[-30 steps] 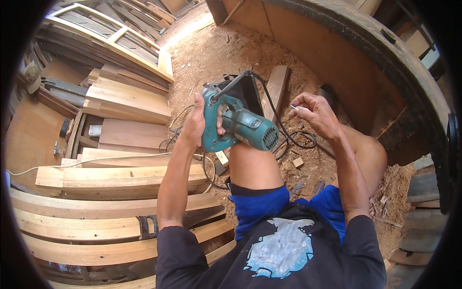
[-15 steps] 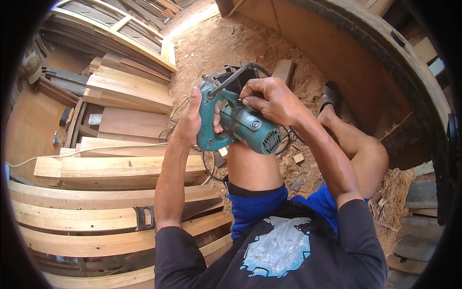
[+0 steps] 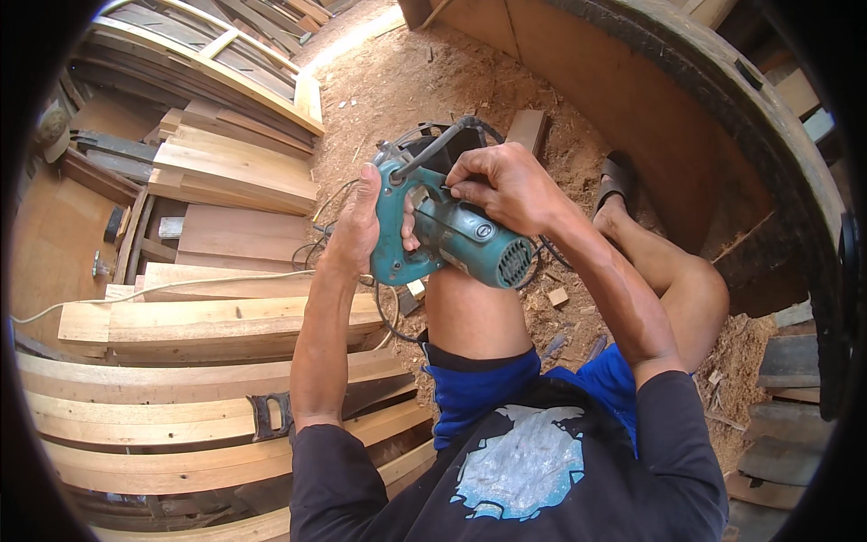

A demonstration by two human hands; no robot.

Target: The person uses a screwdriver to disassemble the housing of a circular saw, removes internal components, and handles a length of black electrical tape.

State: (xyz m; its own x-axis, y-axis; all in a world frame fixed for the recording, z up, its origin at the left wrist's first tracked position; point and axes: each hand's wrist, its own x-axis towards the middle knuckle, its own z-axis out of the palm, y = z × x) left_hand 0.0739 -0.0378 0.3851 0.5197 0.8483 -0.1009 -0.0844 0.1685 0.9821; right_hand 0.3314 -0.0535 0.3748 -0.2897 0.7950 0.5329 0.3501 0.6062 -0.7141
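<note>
A teal corded circular saw (image 3: 476, 242) is held up over my bent knee, its vented motor end turned toward me. My left hand (image 3: 359, 217) wraps round the saw's loop handle; the thumb lies along its outer side and the fingertips show through the opening. Thumb and fingers of my right hand (image 3: 506, 188) are pinched together at the top of the motor housing. Whatever small thing they may hold is too small to name. A thick grey cord sleeve (image 3: 435, 149) rises from the handle. The blade side of the saw is mostly hidden.
Wooden beams (image 3: 208, 316) lie in rows at my left, with a handsaw (image 3: 269, 416) resting on them. A pale cord (image 3: 81, 305) crosses the timber. Sawdust and offcuts cover the ground (image 3: 397, 81). A large curved wooden panel (image 3: 623, 108) stands at the right, near my sandalled foot (image 3: 617, 188).
The view has shifted slightly, so the timber sits a little further left. Both hands keep nearly the same hold, the right fingers still pinched at the saw's housing.
</note>
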